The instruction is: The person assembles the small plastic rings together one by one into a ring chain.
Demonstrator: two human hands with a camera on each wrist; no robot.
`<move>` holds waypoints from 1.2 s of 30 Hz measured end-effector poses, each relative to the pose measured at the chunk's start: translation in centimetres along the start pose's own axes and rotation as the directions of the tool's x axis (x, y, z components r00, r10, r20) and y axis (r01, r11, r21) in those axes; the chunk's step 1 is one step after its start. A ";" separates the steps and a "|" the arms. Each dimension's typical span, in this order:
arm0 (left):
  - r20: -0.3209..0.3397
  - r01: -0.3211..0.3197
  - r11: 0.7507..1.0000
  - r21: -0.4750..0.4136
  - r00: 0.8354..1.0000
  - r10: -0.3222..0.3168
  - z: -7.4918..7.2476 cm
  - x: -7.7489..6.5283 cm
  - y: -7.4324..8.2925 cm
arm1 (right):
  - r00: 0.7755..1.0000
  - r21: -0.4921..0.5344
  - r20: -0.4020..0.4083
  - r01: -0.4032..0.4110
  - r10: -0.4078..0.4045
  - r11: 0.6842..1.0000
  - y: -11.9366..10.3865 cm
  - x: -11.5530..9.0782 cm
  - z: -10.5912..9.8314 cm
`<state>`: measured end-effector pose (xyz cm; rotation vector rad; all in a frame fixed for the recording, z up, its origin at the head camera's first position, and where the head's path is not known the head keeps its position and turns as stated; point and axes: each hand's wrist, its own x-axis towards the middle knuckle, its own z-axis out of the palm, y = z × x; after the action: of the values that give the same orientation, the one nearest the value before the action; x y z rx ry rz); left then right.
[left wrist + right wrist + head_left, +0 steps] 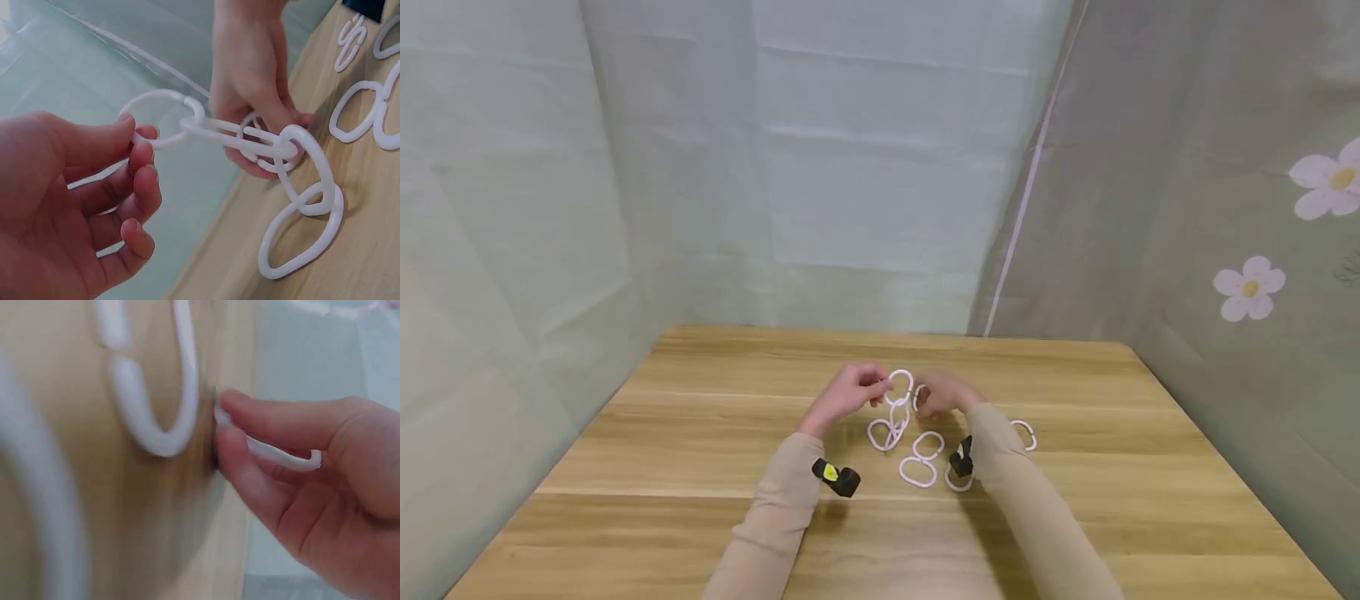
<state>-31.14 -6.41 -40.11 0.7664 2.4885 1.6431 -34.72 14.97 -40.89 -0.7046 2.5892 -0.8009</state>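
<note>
My left hand [852, 390] pinches the end link [150, 94] of a short chain of white plastic oval links between thumb and index finger. Joined to it is a second link [231, 139]. Two further links hang in line below, the lowest link [337, 209] seeming to meet the wooden table. My right hand [946, 393] is just right of the chain and pinches a single white link [281, 455] between thumb and fingertip. In the left wrist view its fingers lie behind the chain, partly hiding that link.
Loose white links lie on the wooden table [700, 467] in front of the hands, among them one link [918, 486] and another link [959, 489] partly behind the right wrist camera. One more link [1030, 433] lies right of the right forearm. Pale curtains [887, 208] enclose the table.
</note>
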 end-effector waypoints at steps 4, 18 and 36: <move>-0.014 0.020 0.999 0.026 1.000 -0.020 0.0 0.0 -0.1 | 0.986 0.093 -0.164 0.047 -0.031 0.995 0.3 -1.7 1.0; -0.050 0.097 0.989 0.108 0.995 -0.092 -0.5 -0.4 -0.4 | 0.922 0.482 -0.368 0.082 0.117 0.873 -0.4 -3.7 2.0; 0.014 0.002 0.985 0.173 1.000 -0.004 -0.1 -0.3 0.3 | 0.983 0.453 -0.166 0.000 0.084 0.892 -1.4 -4.3 1.3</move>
<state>-30.76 -6.52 -39.84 0.7874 2.6466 1.4284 -30.09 15.72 -40.34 -0.4477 2.4134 -1.4486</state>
